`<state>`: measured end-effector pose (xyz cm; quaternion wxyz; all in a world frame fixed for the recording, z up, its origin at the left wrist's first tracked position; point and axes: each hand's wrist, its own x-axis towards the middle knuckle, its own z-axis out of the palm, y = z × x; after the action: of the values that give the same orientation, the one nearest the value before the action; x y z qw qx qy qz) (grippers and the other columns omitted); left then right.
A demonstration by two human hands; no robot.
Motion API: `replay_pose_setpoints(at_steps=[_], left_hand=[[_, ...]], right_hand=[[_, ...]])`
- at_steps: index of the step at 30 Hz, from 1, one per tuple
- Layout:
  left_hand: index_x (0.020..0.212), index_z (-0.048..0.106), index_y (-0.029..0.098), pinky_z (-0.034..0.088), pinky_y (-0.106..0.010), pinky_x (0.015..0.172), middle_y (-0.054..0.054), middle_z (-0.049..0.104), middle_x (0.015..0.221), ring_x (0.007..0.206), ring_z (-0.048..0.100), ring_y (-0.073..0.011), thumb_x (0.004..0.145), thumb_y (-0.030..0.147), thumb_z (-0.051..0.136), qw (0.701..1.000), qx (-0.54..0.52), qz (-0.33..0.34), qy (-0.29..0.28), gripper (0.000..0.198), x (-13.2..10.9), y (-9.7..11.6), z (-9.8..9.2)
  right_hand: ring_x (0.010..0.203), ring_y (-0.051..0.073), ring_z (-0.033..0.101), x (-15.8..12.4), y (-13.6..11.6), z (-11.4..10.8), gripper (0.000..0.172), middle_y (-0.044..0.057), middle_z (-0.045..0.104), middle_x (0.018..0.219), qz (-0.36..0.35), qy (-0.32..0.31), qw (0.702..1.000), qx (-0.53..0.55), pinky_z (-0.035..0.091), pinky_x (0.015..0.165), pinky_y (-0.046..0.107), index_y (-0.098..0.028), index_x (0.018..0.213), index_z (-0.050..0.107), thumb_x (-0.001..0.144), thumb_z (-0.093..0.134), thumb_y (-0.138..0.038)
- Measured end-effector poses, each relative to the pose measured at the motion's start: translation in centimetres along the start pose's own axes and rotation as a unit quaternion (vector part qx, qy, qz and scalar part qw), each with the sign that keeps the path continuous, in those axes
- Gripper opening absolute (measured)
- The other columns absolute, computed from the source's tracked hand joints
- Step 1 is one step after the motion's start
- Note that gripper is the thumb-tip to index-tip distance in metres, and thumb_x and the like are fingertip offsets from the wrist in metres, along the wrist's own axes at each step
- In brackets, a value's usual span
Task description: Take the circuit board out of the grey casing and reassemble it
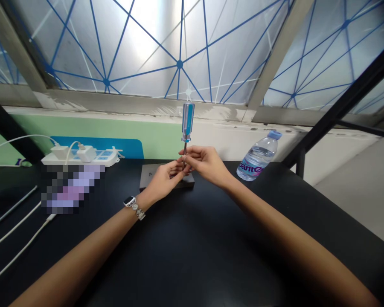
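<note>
A screwdriver with a clear and blue handle stands nearly upright, handle at the top. Its thin metal shaft is pinched between the thumb and fingers of my right hand. Just below, my left hand is closed with thumb and fingertips together by the lower end of the shaft. What those fingers hold is hidden. Under both hands lies a flat dark grey block with a small dark mark on its top; my left hand covers much of it. A watch with a metal band circles my left wrist.
A water bottle stands at the back right. On the left are a white power strip with plugs, several cables and a blurred-out flat object. The black table meets a wall under windows; dark metal bars slant up at both sides.
</note>
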<state>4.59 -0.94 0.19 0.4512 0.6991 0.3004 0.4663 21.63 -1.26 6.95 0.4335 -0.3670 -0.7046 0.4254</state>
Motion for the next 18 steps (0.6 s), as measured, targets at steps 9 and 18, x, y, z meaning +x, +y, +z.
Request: replay_pose_setpoints(at_steps=[9,18], left_hand=[[0.079,0.062,0.016,0.054,-0.029,0.074,-0.002,0.068,0.076,0.075,0.068,-0.0178,0.079,0.039,0.078,0.993,0.011,0.001,0.116,0.028,0.0,0.1,0.6],[0.099,0.073,0.014,0.054,-0.040,0.094,-0.011,0.076,0.098,0.096,0.072,-0.0243,0.093,0.038,0.062,1.000,-0.015,-0.012,-0.014,0.027,0.2,0.1,-0.5]], right_hand=[[0.064,0.018,0.068,0.1,0.9,0.5,0.028,0.002,0.067,0.070,-0.056,0.086,0.990,-0.096,0.056,0.060,0.029,-0.019,0.075,0.056,0.082,0.074,-0.038],[0.060,0.013,0.068,0.2,-0.8,-1.1,0.033,0.009,0.071,0.101,0.007,-0.053,0.998,-0.033,0.058,0.057,0.029,-0.014,0.117,0.062,0.088,0.067,-0.029]])
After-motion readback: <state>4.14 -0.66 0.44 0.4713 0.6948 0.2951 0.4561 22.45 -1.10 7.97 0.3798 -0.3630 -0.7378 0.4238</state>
